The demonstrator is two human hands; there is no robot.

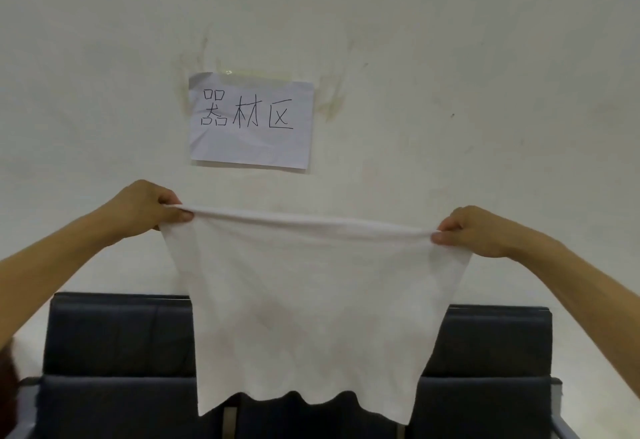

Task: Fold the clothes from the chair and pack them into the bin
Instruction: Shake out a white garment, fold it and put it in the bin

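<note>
A white cloth garment (311,300) hangs spread out in the air in front of me. My left hand (149,206) pinches its upper left corner and my right hand (474,230) pinches its upper right corner, so the top edge is stretched between them. The lower hem hangs loose in front of the dark padded chairs (117,341). No bin is in view.
A row of dark blue-black chairs (491,345) with metal armrests stands against a pale wall. A paper sign (251,119) with handwritten characters is taped to the wall above the chairs.
</note>
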